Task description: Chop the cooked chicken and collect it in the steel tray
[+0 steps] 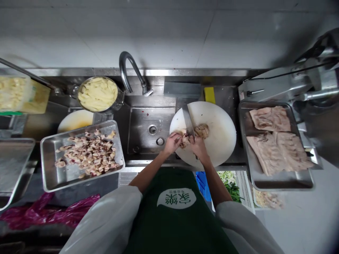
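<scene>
A round white cutting board (219, 141) lies over the right part of the sink counter. My right hand (197, 145) grips a cleaver (188, 118), its broad blade pointing away from me above the board. On the blade's left, my left hand (173, 141) has its fingers curled on a piece of pale meat with dark red parts (184, 140); its exact kind is unclear. To the right of the blade sits a small heap of tan meat (202, 130) on the board. My right fingers largely hide the cleaver's handle.
A metal tray of chopped meat (90, 153) stands at left, below a pot of peeled pale pieces (97, 93). The sink (143, 121) and faucet (132, 70) are left of the board. At right, another tray (280, 183) holds slabs of pale meat (280, 151).
</scene>
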`<state>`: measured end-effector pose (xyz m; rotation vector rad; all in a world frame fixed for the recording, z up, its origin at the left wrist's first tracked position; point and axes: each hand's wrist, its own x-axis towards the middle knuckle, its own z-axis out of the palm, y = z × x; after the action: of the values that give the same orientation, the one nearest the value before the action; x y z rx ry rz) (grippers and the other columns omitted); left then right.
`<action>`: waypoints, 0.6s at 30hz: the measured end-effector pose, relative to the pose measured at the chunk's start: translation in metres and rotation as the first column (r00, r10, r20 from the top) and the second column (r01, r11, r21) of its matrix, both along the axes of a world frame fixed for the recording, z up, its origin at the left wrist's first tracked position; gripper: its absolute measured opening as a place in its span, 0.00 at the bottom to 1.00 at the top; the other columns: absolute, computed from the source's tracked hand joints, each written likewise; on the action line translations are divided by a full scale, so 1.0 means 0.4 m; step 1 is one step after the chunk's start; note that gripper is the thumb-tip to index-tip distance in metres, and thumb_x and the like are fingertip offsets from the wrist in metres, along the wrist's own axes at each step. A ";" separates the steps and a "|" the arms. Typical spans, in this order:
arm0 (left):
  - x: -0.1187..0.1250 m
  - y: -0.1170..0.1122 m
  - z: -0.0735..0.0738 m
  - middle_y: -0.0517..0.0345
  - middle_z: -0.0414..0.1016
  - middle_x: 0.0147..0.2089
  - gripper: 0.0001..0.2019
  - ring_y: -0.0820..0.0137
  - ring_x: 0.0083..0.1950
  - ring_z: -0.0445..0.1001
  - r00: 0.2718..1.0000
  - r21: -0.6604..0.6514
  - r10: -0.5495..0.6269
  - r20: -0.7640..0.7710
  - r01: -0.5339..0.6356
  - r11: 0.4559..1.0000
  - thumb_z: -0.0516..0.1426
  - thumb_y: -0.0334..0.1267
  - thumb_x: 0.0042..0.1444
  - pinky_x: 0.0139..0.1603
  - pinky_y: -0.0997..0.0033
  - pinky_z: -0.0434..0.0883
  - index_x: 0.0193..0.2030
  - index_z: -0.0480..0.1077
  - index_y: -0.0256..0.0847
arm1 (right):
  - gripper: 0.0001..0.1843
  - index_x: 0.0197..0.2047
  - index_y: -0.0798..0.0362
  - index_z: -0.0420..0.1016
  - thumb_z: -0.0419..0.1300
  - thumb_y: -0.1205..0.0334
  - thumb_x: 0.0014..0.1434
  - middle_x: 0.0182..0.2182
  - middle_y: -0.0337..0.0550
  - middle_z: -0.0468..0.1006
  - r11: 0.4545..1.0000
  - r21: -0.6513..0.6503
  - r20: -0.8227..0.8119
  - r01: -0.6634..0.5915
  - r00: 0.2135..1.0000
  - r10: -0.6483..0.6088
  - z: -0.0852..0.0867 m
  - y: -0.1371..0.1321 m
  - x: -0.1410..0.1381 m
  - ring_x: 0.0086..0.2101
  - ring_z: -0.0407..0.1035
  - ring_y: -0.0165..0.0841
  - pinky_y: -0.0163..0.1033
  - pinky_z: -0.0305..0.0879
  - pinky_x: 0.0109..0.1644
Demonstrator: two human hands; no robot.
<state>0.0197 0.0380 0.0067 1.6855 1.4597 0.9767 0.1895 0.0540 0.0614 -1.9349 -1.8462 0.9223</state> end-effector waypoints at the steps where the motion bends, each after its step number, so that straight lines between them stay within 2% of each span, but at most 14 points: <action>1: -0.006 -0.008 0.000 0.52 0.74 0.41 0.08 0.68 0.44 0.73 0.997 0.003 0.071 0.003 -0.071 0.997 0.54 0.38 0.65 0.49 0.67 0.72 0.38 0.73 0.40 | 0.20 0.35 0.53 0.77 0.48 0.53 0.68 0.29 0.54 0.79 1.000 0.027 -0.007 0.011 1.000 -0.011 0.018 0.002 0.009 0.34 0.74 0.43 0.43 0.69 0.41; 4: -0.032 -0.037 0.002 0.53 0.73 0.39 0.10 0.68 0.42 0.73 0.958 0.011 0.284 -0.022 -0.284 0.959 0.51 0.38 0.67 0.48 0.66 0.72 0.37 0.72 0.40 | 0.21 0.39 0.53 0.78 0.49 0.49 0.69 0.31 0.54 0.79 0.989 0.142 -0.039 0.049 0.998 -0.044 0.081 -0.011 0.025 0.36 0.75 0.44 0.43 0.69 0.43; 7: -0.041 -0.062 -0.001 0.52 0.74 0.40 0.11 0.66 0.46 0.73 0.927 0.041 0.369 -0.072 -0.367 0.929 0.51 0.39 0.67 0.52 0.63 0.72 0.38 0.73 0.42 | 0.22 0.42 0.52 0.78 0.49 0.47 0.69 0.31 0.52 0.80 0.991 0.135 -0.037 0.025 0.999 -0.020 0.097 -0.037 0.015 0.35 0.75 0.43 0.41 0.69 0.41; 9: -0.027 -0.073 -0.011 0.51 0.75 0.43 0.10 0.65 0.50 0.73 0.947 0.067 0.309 -0.090 -0.304 0.950 0.53 0.40 0.67 0.56 0.61 0.72 0.40 0.74 0.42 | 0.20 0.42 0.53 0.78 0.49 0.49 0.68 0.30 0.51 0.80 0.997 0.067 -0.032 -0.024 0.999 0.026 0.071 -0.049 0.000 0.34 0.75 0.42 0.39 0.68 0.38; 13: 0.033 -0.086 -0.032 0.48 0.76 0.50 0.10 0.63 0.54 0.73 0.994 0.063 0.029 -0.109 -0.022 0.998 0.56 0.41 0.66 0.58 0.57 0.72 0.48 0.75 0.42 | 0.18 0.32 0.52 0.74 0.52 0.50 0.65 0.25 0.48 0.79 0.996 -0.046 -0.092 -0.074 0.993 0.069 0.012 -0.048 -0.004 0.30 0.75 0.39 0.36 0.67 0.33; 15: 0.062 -0.087 -0.030 0.49 0.77 0.49 0.10 0.63 0.53 0.73 0.991 0.041 -0.067 -0.114 0.072 0.997 0.56 0.40 0.67 0.58 0.57 0.72 0.48 0.76 0.43 | 0.22 0.26 0.50 0.70 0.51 0.46 0.66 0.18 0.44 0.73 0.997 -0.069 -0.139 -0.022 0.990 0.012 0.013 -0.048 0.025 0.24 0.73 0.36 0.35 0.64 0.28; 18: 0.093 -0.058 -0.003 0.49 0.77 0.52 0.11 0.62 0.56 0.72 0.986 0.050 -0.097 -0.137 0.104 0.993 0.55 0.38 0.67 0.61 0.55 0.71 0.51 0.76 0.44 | 0.25 0.25 0.48 0.65 0.51 0.39 0.65 0.12 0.36 0.66 0.982 -0.082 -0.225 0.169 0.957 -0.184 0.046 -0.064 0.103 0.16 0.65 0.32 0.34 0.60 0.21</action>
<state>0.0570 0.0147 0.0057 1.8790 1.4282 0.8721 0.2307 0.0283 0.0796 -1.8994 -1.5045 1.1057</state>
